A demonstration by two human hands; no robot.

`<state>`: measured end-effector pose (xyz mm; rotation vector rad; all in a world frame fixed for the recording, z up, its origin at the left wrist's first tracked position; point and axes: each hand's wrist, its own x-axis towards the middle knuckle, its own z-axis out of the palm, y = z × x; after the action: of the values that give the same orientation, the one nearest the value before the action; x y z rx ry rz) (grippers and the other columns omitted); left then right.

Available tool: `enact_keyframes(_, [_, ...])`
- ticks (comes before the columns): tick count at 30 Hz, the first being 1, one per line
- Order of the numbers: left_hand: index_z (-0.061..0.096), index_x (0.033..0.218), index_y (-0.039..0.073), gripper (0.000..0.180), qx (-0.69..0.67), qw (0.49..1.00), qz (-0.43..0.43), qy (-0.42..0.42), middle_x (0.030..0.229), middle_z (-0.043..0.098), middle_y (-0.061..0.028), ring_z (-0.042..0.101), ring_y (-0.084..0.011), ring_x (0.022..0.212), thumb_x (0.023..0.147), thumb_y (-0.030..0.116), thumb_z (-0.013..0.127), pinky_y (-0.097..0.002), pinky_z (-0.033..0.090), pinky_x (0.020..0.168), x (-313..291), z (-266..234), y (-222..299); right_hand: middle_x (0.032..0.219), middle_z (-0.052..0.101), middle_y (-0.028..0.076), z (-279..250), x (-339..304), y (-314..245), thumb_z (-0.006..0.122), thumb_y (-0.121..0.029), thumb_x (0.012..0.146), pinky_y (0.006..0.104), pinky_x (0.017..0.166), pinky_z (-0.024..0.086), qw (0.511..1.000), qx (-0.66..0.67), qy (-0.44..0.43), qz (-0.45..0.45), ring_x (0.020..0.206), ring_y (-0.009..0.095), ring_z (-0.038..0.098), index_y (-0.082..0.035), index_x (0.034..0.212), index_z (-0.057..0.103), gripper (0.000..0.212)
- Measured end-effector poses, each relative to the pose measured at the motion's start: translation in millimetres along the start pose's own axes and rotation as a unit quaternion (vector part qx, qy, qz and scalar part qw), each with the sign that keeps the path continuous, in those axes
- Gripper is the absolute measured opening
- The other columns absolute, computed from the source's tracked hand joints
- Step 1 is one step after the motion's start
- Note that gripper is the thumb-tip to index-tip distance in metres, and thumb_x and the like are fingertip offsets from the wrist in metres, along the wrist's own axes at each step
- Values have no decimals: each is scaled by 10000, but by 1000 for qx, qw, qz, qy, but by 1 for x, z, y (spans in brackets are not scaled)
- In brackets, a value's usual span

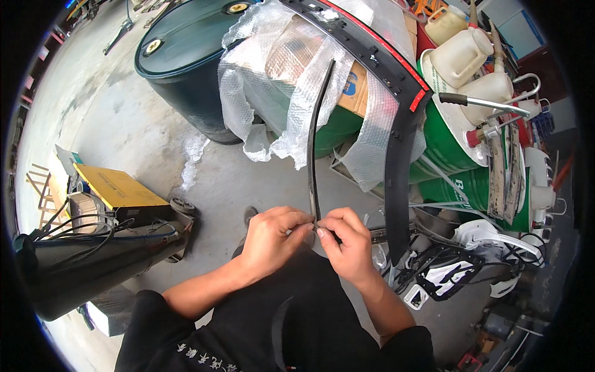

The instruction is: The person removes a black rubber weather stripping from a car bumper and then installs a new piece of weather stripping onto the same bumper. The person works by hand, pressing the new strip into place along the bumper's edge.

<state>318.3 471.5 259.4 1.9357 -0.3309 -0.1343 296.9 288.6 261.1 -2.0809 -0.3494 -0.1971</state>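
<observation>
A long, thin black rubber-like strip (313, 130) rises from between my hands and curves up across the bubble wrap. Its lower end is pinched in the fingertips of my left hand (273, 232). My right hand (350, 242) is closed on the same end, its thumb and fingers almost touching the left fingertips. What exactly lies between the fingertips is partly hidden. Beyond the strip, a curved black trim panel (400, 155) with red tape along one edge lies over the wrapped stack and hangs down on the right.
Bubble wrap (248, 93) and a cardboard piece (354, 90) cover a green drum. A dark drum (186, 56) stands at the far left, a green drum (443, 133) with white jugs (462, 59) on the right. Black and white parts (449, 266) lie lower right. A yellow-topped machine (121, 186) stands left.
</observation>
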Motion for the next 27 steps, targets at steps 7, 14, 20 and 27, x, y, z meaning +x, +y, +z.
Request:
enact_keyframes(7, [717,899,20,96,46,999,-11,-4,868,716,-123,702,-268,775,808,37,743,-346,555,686,-1,-3,4,915,604,125,3,-1,-1,706,37,786,358,630,510,998,-40,-1,-38,726,276,629,23,949,664,169])
enact_keyframes(14, [706,878,22,86,69,996,49,-37,856,703,-129,678,-308,772,794,17,724,-379,537,678,5,-5,-1,921,596,137,-1,-1,3,706,58,741,363,652,518,993,-71,-21,-91,768,292,629,41,956,645,224])
enact_keyframes(20, [689,856,8,82,50,997,54,-25,835,693,-130,670,-306,767,776,-8,702,-378,529,677,7,-4,4,928,597,140,-3,1,4,704,65,723,369,655,520,991,-74,-14,-111,774,296,625,40,966,646,251])
enact_keyframes(27, [658,807,8,60,21,999,37,7,800,678,-124,665,-326,755,761,15,696,-405,531,672,9,-1,4,944,616,136,0,5,3,699,72,755,334,611,506,989,-75,8,-130,716,253,620,30,959,665,211])
